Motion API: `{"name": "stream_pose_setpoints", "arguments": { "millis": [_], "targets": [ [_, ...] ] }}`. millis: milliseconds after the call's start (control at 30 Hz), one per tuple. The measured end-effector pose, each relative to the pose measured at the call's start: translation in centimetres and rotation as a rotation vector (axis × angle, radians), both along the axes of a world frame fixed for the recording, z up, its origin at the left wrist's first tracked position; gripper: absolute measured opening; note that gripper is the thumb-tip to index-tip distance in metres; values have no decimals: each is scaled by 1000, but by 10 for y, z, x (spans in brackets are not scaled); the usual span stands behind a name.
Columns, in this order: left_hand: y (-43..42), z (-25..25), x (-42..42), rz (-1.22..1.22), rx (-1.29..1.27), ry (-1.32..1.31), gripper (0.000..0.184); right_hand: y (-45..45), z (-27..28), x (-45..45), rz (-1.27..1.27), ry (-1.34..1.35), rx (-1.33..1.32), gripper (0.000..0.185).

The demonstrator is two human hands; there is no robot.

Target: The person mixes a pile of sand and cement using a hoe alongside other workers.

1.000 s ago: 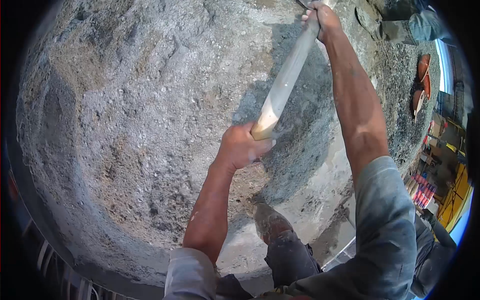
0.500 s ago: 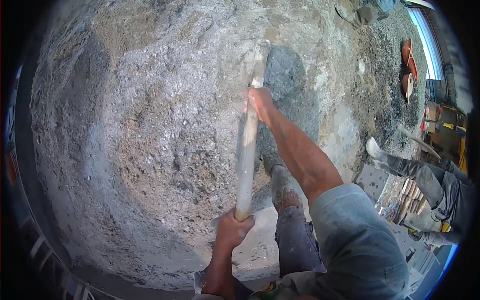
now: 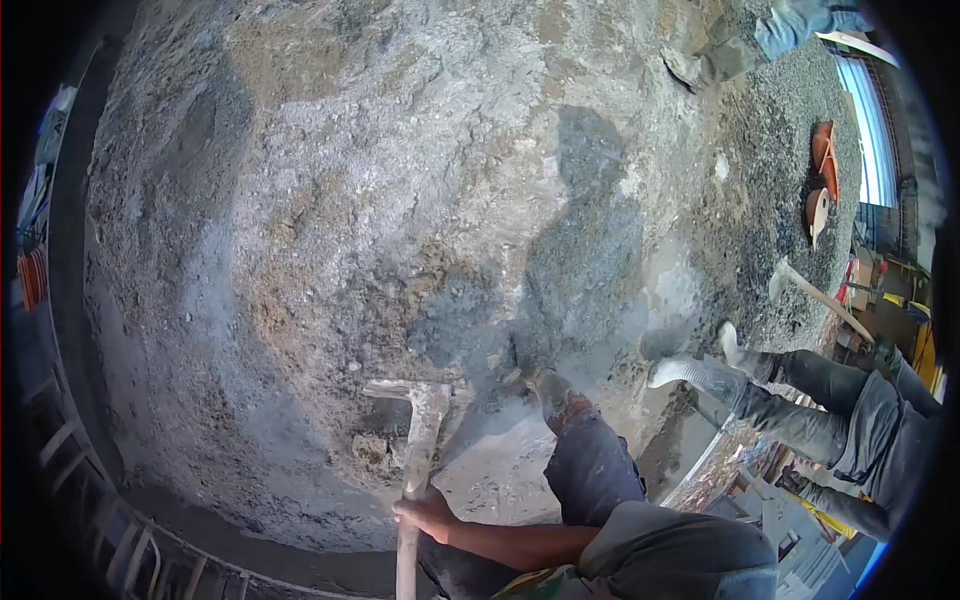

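**Long-handled tool (image 3: pixel 420 450) gripped by the right hand (image 3: pixel 430 512) at the bottom of the view**

The wooden handle (image 3: pixel 426 418) is wrapped by the right hand, which is closed firmly around it a little below the dust-coated head (image 3: pixel 400 388). The tool is seen near the lower edge of the view, left of centre; its handle is set almost upright in the frame, and its lower end is cut off by the border. The head is mounted crosswise, with most of its length extended to the left. Whether it is touching the rough ground (image 3: pixel 330 200) cannot be told. The left hand is left outside the frame, so its state cannot be told.

The right forearm (image 3: pixel 520 543) is stretched across from a grey sleeve (image 3: pixel 690 545). To the right of the tool, a dusty boot (image 3: pixel 555 398) is planted on the ground beneath a dark trouser leg (image 3: pixel 595 460). A broad shadow (image 3: pixel 590 230) is cast beyond the boot.

At the right, another person (image 3: pixel 865 425) is partly shown, with pale boots (image 3: pixel 700 377) placed on the ground. Near that person a second tool (image 3: pixel 828 300) is slanted; whether it is held cannot be made out. Farther up, orange objects (image 3: pixel 824 160) are seen on darker gravel (image 3: pixel 775 180).
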State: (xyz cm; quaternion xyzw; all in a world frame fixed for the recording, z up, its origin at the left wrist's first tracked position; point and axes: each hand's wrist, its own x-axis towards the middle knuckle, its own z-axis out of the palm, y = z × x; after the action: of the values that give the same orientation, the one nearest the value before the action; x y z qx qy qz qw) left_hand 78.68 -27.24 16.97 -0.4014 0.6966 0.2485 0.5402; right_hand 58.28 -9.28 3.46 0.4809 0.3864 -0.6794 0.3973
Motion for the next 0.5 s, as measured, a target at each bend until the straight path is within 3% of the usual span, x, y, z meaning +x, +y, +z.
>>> {"name": "stream_pose_setpoints", "arguments": {
  "millis": [67,100,133,167,200,233,267,300,333,367,433,500],
  "targets": [
    [45,-35,-64,37,113,162,38,60,-20,-104,-88,117,-17,20],
    [91,-65,-140,35,225,250,39,106,-25,-175,-130,296,41,28],
    [141,-103,-226,-116,449,194,33,155,-40,-248,-81,346,124,36],
    [182,-157,-271,-156,479,87,28,205,-50,-317,-137,477,271,10],
    [237,-190,-339,-100,610,291,29,264,-92,-377,-133,765,270,15],
    [284,-235,-392,-164,718,400,46,307,-83,-450,-99,691,482,18],
    [333,-249,-461,-117,786,457,50,355,-104,-511,-99,797,553,18],
    [375,-269,-513,-43,863,438,40,398,-119,-562,16,839,682,18],
    [417,-299,-539,84,964,564,43,436,-144,-601,-40,843,692,19],
    [456,-309,-555,165,976,664,53,478,-173,-628,31,836,772,18],
    [499,-303,-553,280,1072,346,52,525,-212,-630,328,700,885,25],
    [490,-296,-528,135,1002,418,52,518,-214,-584,240,532,900,24]
  ]
}}
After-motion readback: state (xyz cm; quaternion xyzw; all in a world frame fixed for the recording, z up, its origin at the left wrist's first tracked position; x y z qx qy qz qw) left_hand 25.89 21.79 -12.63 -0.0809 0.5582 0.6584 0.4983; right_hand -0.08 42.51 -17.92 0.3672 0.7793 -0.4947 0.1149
